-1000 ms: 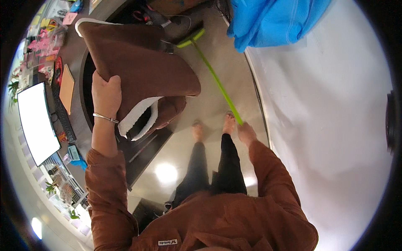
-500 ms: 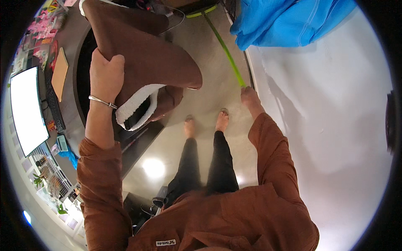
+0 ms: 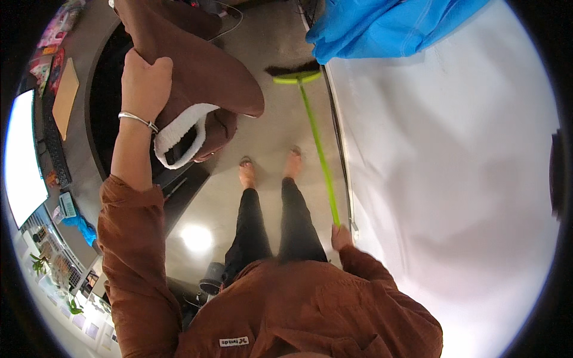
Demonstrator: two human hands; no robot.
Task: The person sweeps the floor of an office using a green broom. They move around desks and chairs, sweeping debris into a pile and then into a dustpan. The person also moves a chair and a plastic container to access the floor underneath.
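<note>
My left hand (image 3: 146,83), a bracelet at its wrist, is closed on a fold of a brown fleece-lined coat (image 3: 200,74). White fleece edges an opening in its lower part; how far it extends beyond the top edge is hidden. Lower on the right, my right hand (image 3: 341,237) is wrapped around the end of a green broom handle (image 3: 319,149). The broom head (image 3: 296,76), green with dark bristles, lies on the floor ahead of my feet, close to the white wall.
A dark desk on the left carries a lit monitor (image 3: 25,158), a keyboard (image 3: 55,140) and a tan board (image 3: 65,98). Blue fabric (image 3: 394,30) hangs at the upper right beside the white wall (image 3: 430,155). My bare feet (image 3: 246,173) stand on the floor.
My right hand has drawn back toward my body, pulling the broom head nearer along the wall. My left hand keeps hold of the coat; the view has shifted slightly.
</note>
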